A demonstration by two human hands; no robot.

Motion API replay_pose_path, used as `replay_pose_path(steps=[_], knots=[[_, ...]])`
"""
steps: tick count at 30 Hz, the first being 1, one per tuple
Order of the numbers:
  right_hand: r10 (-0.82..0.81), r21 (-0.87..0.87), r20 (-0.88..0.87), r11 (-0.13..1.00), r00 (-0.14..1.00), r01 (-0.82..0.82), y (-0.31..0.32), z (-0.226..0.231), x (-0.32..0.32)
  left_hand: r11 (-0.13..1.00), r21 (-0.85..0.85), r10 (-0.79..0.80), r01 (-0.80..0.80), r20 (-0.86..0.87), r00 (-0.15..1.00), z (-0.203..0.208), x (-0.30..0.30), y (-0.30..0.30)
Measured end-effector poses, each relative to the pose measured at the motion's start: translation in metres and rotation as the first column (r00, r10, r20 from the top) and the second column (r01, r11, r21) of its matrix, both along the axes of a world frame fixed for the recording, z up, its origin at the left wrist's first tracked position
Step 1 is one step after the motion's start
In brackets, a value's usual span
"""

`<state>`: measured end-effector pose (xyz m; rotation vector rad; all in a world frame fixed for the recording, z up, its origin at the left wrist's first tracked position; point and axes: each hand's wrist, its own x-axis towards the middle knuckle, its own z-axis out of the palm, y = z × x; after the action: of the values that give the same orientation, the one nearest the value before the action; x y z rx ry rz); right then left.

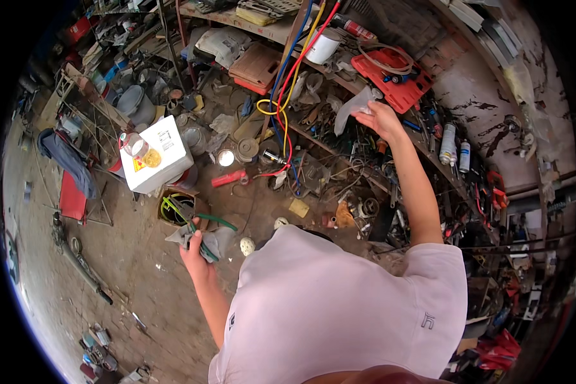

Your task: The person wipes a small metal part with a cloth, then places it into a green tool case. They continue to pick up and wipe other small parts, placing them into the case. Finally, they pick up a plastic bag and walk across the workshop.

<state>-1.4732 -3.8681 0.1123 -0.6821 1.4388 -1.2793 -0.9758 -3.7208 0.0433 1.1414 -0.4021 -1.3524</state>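
Observation:
My left hand (198,256) is closed around a tool with curved dark green handles (220,221), whose exact kind I cannot make out. Crumpled grey sheeting (223,239) hangs beside those fingers. Just beyond is a small cardboard box (165,216) with lime-green and black items (168,203) in it. Up at the cluttered bench, my right hand (383,121) grips a limp, whitish translucent plastic bag (350,114), which droops to the left of the fingers. An open red tool case (400,89) lies right behind that hand.
A white box (160,169) with a clear jar (133,146) on it stands at left. Blue, red and yellow hoses (284,96) hang in front of the bench. Spray cans (448,142) stand at right. A red cylinder (229,178) and scraps litter the floor (153,269).

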Motion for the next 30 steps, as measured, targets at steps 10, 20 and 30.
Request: replay_pose_path(steps=[10,20,30], knots=[[-0.443,-0.371,0.051,0.824,0.895,0.429,-0.050,0.025,-0.129,0.999,-0.030,0.040,-0.039,0.042,0.998,0.016,-0.021,-0.008],[-0.033,-0.200,0.439,0.971,0.898,0.133,-0.171,-0.040,-0.280,1.000,0.001,-0.026,0.026,-0.035,0.999,0.035,-0.056,-0.021],[-0.070,-0.186,0.130,0.978,0.989,0.094,-0.124,-0.032,-0.052,0.995,-0.061,-0.080,0.076,-0.071,0.994,0.031,-0.099,-0.025]])
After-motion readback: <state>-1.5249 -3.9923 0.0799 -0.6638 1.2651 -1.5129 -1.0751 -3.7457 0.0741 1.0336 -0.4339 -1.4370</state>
